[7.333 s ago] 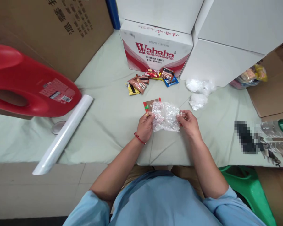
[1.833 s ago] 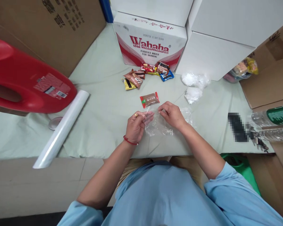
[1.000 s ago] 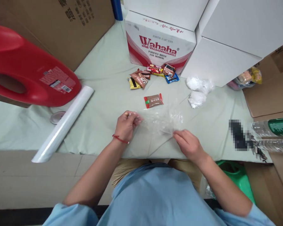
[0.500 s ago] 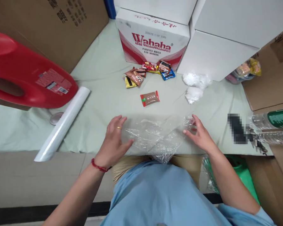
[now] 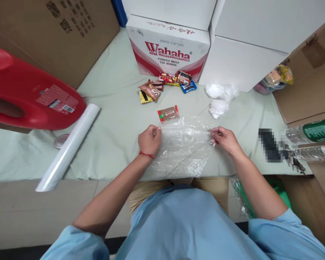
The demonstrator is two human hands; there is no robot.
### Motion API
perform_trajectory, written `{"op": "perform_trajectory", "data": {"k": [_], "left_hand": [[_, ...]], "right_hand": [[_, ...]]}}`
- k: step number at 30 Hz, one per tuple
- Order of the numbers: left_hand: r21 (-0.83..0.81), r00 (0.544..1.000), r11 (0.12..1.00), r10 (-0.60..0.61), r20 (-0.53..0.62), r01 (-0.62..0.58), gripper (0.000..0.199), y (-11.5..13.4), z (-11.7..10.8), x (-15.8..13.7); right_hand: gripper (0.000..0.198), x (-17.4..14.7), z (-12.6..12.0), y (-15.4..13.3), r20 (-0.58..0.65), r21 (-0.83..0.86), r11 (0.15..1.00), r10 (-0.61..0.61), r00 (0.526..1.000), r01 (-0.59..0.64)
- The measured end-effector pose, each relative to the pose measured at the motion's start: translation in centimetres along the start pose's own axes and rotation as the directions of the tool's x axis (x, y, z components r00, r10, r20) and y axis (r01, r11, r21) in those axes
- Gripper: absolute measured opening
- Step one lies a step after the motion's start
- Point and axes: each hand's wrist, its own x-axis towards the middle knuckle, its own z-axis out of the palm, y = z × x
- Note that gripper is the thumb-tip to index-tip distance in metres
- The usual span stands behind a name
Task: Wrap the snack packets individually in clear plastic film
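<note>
I'm pinching the clear plastic (image 5: 182, 150) with left hand (image 5: 149, 141) at its ten o'clock, right hand (image 5: 225, 139) at two, seemingly spreading it, next probably needing even tension.

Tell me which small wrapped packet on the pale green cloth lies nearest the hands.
The brown packet with red ends, lying alone beyond the left hand; the others bunch farther back near the white-and-red cardboard carton.

1 head camera looks forward and down (from nearby) at the bare left hand (image 5: 150, 141) and bare right hand (image 5: 225, 140).
</note>
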Motion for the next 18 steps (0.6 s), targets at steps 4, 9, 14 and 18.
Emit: {"op": "perform_trajectory", "data": {"k": [4, 9, 14, 18], "left_hand": [[-0.065, 0.976, 0.995, 0.064, -0.206, -0.079, 0.039, 0.5, -0.7, -1.2], [-0.024, 0.908, 0.92, 0.381, -0.174, -0.391, 0.024, 1.2, -1.9, -3.0], [-0.031, 0.756, 0.806, 0.566, 0.328, -0.591, 0.036, -0.4, -2.2, -2.4], [0.155, 0.825, 0.837, 0.455, 0.336, -0.525, 0.05, -2.6, -2.2, -1.9]], "right_hand": [[0.039, 1.6, -2.0, 0.2, -0.025, -0.157, 0.987, -0.039, 0.999, 0.034], [0.051, 0.7, -1.9, -2.3, -0.203, -0.642, 0.727, -0.467, 0.861, 0.243], [0.053, -3.0, 2.1, -1.7, 0.23, -0.606, 0.551, -0.569, 0.79, 0.574], [0.054, -5.3, 2.2, 1.7, 0.426, -0.575, 0.549, -0.432, 0.795, 0.607]]}}
